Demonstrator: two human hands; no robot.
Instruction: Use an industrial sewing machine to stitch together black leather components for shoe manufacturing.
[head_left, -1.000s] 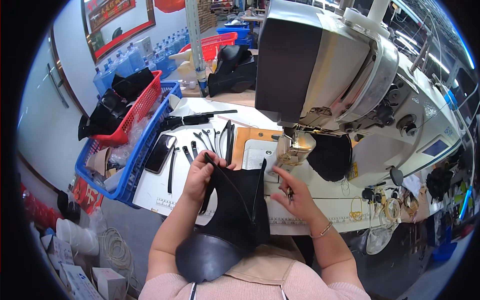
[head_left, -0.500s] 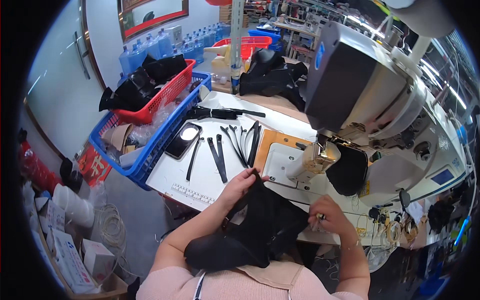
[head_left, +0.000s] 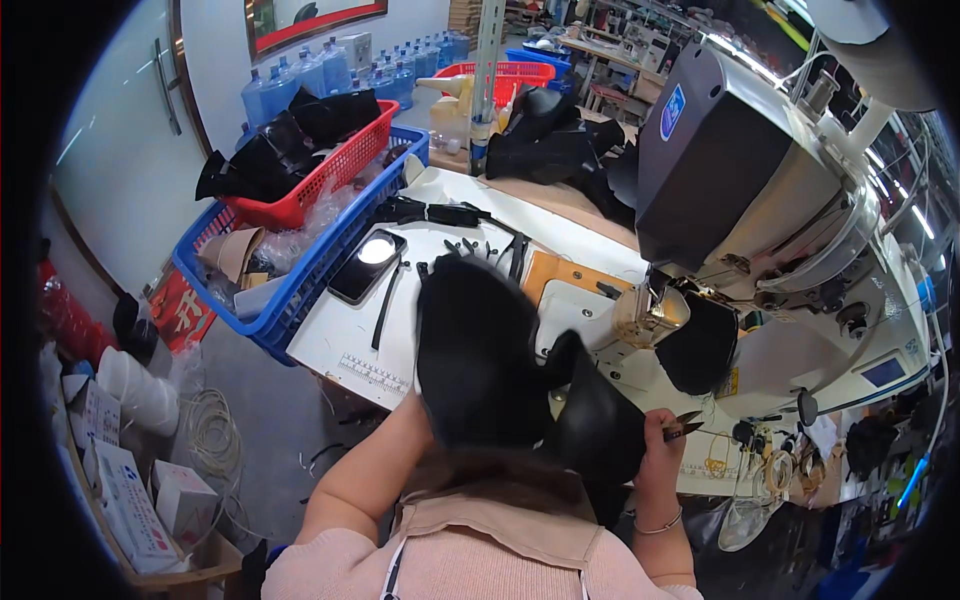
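Observation:
A large black boot upper (head_left: 475, 350), smooth and curved, is raised in front of my body over the table's near edge. My left hand (head_left: 416, 415) supports it from the left; its fingers are hidden behind the black material. At the right edge of the piece, my right hand (head_left: 658, 450) is closed round a small pair of thread snips (head_left: 683, 432), the blades pointing right and slightly apart. Just beyond the boot upper lie thin black straps (head_left: 388, 308), some of them now covered by it.
A sewing machine (head_left: 740, 170) stands at the right, its metal-tipped arm (head_left: 650, 312) close beyond the boot upper. A phone (head_left: 368, 266) lies on the white table (head_left: 325, 335). Left of it, a blue crate (head_left: 290, 310) carries a red basket (head_left: 330, 180) of black pieces. More black pieces (head_left: 545, 150) lie behind.
The boot upper has been lifted and turned, now covering several straps. My left hand went from its top corner to behind its left side. The snips in my right hand have swung into view.

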